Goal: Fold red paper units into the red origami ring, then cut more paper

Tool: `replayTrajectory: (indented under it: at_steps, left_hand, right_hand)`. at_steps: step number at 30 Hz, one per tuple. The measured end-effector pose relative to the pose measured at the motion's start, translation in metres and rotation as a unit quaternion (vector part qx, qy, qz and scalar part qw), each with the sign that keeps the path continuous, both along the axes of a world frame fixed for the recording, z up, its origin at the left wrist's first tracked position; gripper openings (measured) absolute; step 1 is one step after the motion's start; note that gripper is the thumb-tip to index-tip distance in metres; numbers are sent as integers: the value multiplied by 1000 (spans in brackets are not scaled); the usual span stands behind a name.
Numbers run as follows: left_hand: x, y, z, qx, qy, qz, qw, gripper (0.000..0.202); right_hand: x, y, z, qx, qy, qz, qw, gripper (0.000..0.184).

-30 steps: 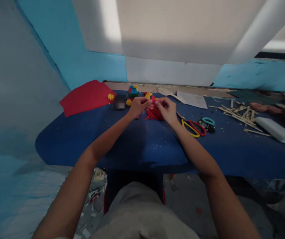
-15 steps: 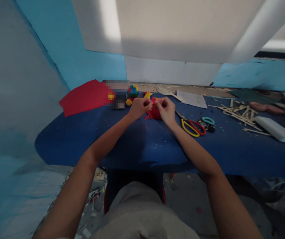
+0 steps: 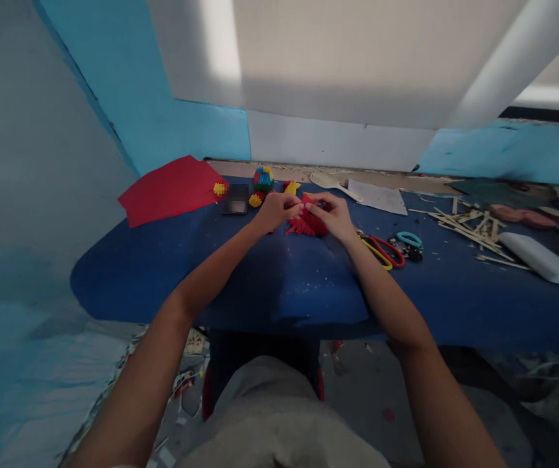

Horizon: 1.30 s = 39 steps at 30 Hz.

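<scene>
Over the blue table, my left hand (image 3: 275, 213) and my right hand (image 3: 332, 216) meet fingertip to fingertip. Both are pinched on a small red piece with a fringed lower edge (image 3: 307, 225), which looks like cut paper or felt; its upper part is mostly covered by my fingers. Just behind my hands lies a yellow piece (image 3: 291, 188). A ball in blue, yellow, red and green (image 3: 263, 179) stands beyond my left hand, with a yellow tufted piece (image 3: 255, 200) near it. Scissors with yellow and red handles (image 3: 387, 252) lie partly behind my right forearm.
At the left lie a red sheet (image 3: 172, 192) and a dark flat box (image 3: 235, 199). To the right are a teal-handled tool (image 3: 409, 239), several thin wooden sticks (image 3: 474, 227) and a white-handled implement (image 3: 543, 257). A pale spoon (image 3: 331, 182) and a white sheet (image 3: 377, 196) lie at the back.
My right hand has shifted slightly right and its wrist has turned, so the forearm covers more of the scissors. The red piece now shows its fringe spread out more widely below my fingers.
</scene>
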<state>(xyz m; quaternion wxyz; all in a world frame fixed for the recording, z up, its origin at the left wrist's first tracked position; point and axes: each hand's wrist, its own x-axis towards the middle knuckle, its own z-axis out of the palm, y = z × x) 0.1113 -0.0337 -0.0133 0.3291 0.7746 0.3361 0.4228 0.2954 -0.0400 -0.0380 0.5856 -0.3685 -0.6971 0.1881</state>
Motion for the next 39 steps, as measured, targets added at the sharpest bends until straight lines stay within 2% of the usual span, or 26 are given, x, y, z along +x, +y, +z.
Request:
replayTrajectory:
  at_steps: [5,8,10,13,17,19,21,23,26,29,32,35,39]
  left_hand:
    - [-5,3,3,-97,-43,-118,987,29]
    - [-10,4,2,-129,-53,-175,975,24]
    - [-14,6,1,-137,-63,-189,970,14]
    - [-16,6,1,-175,-56,-182,966,14]
    - [-16,3,5,-292,-38,-197,935,14]
    - [-15,2,7,-319,-50,-187,928,15]
    - [-14,1,7,-286,-62,-158,943,12]
    - [-12,2,5,-222,-62,-129,965,12]
    - [-9,4,1,-123,-44,-102,986,14]
    - [-6,6,-3,-39,-3,-69,997,11]
    - [-5,7,-7,43,40,-36,998,10]
    - [-6,8,-8,98,62,-22,993,11]
    - [-7,9,-8,107,65,-30,992,12]
  right_hand:
    - [9,-5,5,81,-42,9,996,18]
    - [13,-9,8,107,-85,30,990,12]
    - [15,-9,8,111,-113,27,987,8]
    - [17,-8,8,123,-145,7,982,8]
    - [18,-10,11,147,-173,5,974,8]
    - [16,-12,13,141,-184,3,973,9]
    - [14,-14,14,120,-174,-12,977,12]
    - [12,-13,14,85,-121,-37,988,19]
    - [8,-10,11,-21,1,-39,999,28]
    - [5,-9,10,-169,102,27,980,29]
    - [4,-13,12,-283,140,82,945,29]
    - [4,-18,15,-316,125,102,935,31]
    - [5,-20,16,-290,97,99,947,31]
